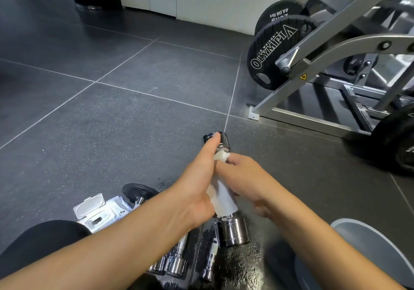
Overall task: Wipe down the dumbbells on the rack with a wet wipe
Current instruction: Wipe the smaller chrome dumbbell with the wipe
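You held a chrome dumbbell (233, 231) lengthwise in front of you, its far head pointing away over the grey floor (134, 114) and its near head low above the black rack (242, 267); I cannot tell whether that head touched the rack. Your left hand (197, 191) had a closed grip on the bar, with the thumb stretched along it up to the far head. Your right hand (244, 177) had its grip curled round the white wipe (224, 197), which was wrapped about the bar between the two heads, a tuft of it showing just above your fingers. Smaller chrome dumbbells (177, 264) lay on the rack beneath your left forearm. A pack of wipes (100, 211), lid flipped open, sat on the floor to the left of the rack. A black weight plate (273, 52) hung on a grey machine frame (336, 49) well off to the right.
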The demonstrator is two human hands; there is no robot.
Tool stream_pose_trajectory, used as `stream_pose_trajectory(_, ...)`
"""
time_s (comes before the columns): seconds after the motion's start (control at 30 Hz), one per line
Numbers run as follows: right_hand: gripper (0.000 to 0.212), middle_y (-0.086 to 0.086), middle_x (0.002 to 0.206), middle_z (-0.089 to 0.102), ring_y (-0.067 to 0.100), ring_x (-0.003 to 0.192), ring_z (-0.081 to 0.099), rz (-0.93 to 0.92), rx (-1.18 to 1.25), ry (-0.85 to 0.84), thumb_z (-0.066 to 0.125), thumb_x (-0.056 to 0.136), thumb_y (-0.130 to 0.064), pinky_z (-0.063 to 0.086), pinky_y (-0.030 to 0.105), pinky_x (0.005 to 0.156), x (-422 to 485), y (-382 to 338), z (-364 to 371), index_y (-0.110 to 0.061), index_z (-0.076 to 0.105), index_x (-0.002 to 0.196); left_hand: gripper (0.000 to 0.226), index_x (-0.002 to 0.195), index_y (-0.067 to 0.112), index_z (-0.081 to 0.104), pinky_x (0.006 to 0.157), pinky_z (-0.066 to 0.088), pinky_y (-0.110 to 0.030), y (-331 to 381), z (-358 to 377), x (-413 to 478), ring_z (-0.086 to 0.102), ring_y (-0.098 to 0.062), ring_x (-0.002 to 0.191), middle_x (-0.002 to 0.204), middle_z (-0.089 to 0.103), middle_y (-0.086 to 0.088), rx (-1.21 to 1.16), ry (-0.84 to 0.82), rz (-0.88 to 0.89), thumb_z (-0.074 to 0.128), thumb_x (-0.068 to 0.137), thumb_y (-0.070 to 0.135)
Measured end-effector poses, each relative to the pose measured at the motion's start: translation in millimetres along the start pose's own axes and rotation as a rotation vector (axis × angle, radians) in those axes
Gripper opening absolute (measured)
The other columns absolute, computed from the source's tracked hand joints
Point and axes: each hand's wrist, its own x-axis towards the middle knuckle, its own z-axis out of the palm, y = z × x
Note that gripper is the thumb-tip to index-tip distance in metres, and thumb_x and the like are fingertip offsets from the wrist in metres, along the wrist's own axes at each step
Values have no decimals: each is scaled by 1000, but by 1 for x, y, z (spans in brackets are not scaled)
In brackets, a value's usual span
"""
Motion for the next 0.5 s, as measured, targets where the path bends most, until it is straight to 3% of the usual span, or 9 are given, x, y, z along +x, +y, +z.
stream_pose_trajectory(0.07,25,23,102,76,30,81,73,75,311,-65,58,93,-18,62,47,75,6,7,6,-5,68,111,57,111,18,75,75,62,-37,1,1,-2,71,-27,82,94,72,-9,22,-30,18,67,86,70)
stream_pose_trajectory(0.13,32,31,117,71,39,99,73,117,481,-97,57,95,-14,54,61,98,13,13,12,-2,65,123,53,97,18,73,69,59,-33,1,0,-3,73,-23,74,82,74,-5,50,-41,34,66,87,70)
stream_pose_trajectory(0.17,33,33,122,69,42,106,72,132,532,-108,58,95,-14,52,63,102,15,15,14,-1,65,125,54,93,18,73,70,59,-33,2,0,-4,73,-22,74,80,75,-5,77,-33,50,65,88,71)
stream_pose_trajectory(0.27,33,31,116,72,37,97,70,165,665,-132,58,95,-13,58,52,89,22,20,12,0,65,125,63,98,17,75,84,60,-41,1,-3,-2,74,-27,87,89,75,-7,180,-14,62,64,83,78)
stream_pose_trajectory(0.37,43,27,130,68,38,108,69,192,791,-219,58,95,-26,56,47,87,23,29,16,-3,65,130,70,91,14,73,87,61,-46,4,-5,-3,74,-29,85,88,74,-10,266,-38,66,60,81,82)
stream_pose_trajectory(0.5,26,18,96,70,32,84,68,150,907,-274,56,97,-29,60,40,70,23,34,18,-10,74,93,83,103,8,69,85,63,-45,10,-8,-12,72,-27,80,81,71,-9,326,-129,85,55,78,86)
